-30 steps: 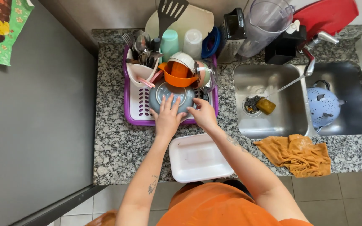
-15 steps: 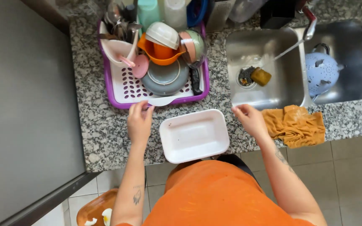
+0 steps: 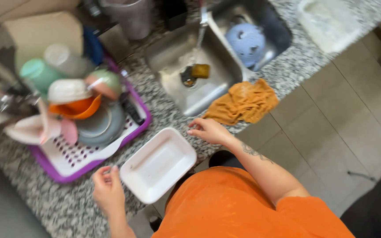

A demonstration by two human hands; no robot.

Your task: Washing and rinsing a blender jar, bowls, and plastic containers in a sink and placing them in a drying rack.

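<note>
Two hands [image 3: 107, 187] [image 3: 208, 130] flanking smooth rectangular, possibly foam tray [image 3: 158, 164], speckled granite [image 3: 49, 200]

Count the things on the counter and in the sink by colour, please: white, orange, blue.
White: 1, the tray between the left hand and right hand.
Orange: 2, the cloth and the bowl.
Blue: 1, the colander.
Total: 4
</note>
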